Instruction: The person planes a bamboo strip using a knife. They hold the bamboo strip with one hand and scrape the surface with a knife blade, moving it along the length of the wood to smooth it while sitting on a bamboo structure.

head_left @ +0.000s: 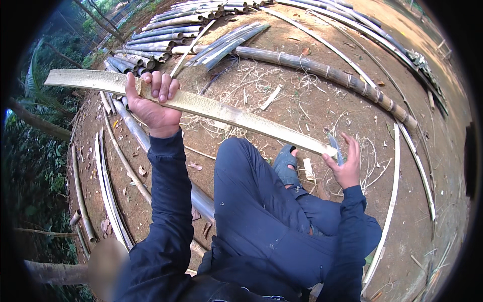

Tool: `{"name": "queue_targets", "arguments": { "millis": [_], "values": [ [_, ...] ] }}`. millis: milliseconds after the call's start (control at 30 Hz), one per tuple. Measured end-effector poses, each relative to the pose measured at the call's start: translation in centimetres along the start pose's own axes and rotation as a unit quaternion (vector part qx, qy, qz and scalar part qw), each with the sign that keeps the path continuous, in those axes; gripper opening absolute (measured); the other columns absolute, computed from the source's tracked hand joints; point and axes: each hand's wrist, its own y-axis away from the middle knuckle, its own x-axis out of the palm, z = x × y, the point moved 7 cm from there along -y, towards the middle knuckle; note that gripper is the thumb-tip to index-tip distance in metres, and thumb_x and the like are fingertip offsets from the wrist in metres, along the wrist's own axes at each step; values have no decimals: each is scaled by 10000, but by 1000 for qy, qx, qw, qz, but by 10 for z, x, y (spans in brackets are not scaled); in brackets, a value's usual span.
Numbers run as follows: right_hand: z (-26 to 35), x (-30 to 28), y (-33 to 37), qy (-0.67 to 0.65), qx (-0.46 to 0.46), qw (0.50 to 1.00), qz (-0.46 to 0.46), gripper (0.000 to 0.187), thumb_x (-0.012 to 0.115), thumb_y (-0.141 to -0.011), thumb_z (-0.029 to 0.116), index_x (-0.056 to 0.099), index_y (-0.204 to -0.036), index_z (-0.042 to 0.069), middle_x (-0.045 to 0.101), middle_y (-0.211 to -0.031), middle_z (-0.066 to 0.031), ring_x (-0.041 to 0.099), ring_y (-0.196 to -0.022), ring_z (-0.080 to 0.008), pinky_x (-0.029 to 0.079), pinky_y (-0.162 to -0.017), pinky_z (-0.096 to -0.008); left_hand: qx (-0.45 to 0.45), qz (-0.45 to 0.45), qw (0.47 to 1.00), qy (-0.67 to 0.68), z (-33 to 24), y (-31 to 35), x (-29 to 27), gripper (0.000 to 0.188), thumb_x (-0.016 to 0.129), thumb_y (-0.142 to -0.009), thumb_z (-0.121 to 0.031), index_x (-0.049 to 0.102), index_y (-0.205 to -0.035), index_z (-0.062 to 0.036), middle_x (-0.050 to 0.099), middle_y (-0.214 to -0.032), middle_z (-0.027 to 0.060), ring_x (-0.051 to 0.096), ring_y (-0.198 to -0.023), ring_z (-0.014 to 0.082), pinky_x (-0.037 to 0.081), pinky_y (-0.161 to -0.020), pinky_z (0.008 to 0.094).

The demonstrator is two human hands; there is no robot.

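Note:
A long, pale split bamboo strip (229, 115) runs across in front of me, its left end higher than its right. My left hand (156, 103) is wrapped round it towards the left end, fingers curled over the upper edge. At the strip's right end is my right hand (347, 163), its thumb by the tip and its fingers raised. A knife (336, 147) with a grey blade sits between that thumb and the fingers, against the strip's end. The knife's handle is hidden by the hand.
My bent legs (256, 196) and sandalled foot (287, 168) lie below the strip. Curly shavings (302, 103) litter the brown soil. Beyond lie a thick bamboo pole (302, 63), split pieces (234, 43) and stacked poles (171, 32). More long strips (395, 201) lie on both sides.

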Motion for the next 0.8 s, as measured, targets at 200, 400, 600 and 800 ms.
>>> {"name": "queue_targets", "arguments": {
  "millis": [200, 400, 600, 800],
  "values": [
    [-258, 32, 146, 191, 414, 874, 168, 554, 783, -797, 342, 632, -1220, 18, 657, -1168, -225, 619, -1140, -336, 479, -979, -411, 52, 103, 986, -118, 20, -30, 58, 514, 451, -1009, -546, 534, -815, -78, 359, -607, -14, 314, -497, 101, 289, -494, 253],
    [-232, 31, 140, 218, 500, 803, 238, 498, 812, -768, 332, 681, -1164, 59, 659, -1208, -181, 606, -1175, -328, 438, -1031, -472, -14, 197, 970, -140, 82, -67, 94, 584, 462, -961, -646, 563, -849, -82, 426, -619, 19, 422, -500, 134, 344, -526, 283],
    [-195, 39, 121, 278, 446, 795, 303, 551, 823, -760, 340, 653, -1194, 48, 650, -1246, -164, 609, -1187, -318, 440, -1042, -450, -36, 195, 965, -174, 150, -70, 127, 531, 407, -1001, -580, 488, -869, -72, 389, -661, 30, 389, -545, 144, 343, -551, 289],
    [-212, 50, 126, 195, 452, 823, 281, 440, 782, -791, 337, 689, -1069, 9, 686, -1132, -216, 667, -1069, -354, 537, -890, -456, -22, 145, 967, -208, 210, -58, 144, 457, 448, -1011, -515, 459, -850, -87, 357, -644, 31, 361, -531, 133, 308, -518, 276]
  ]
}}
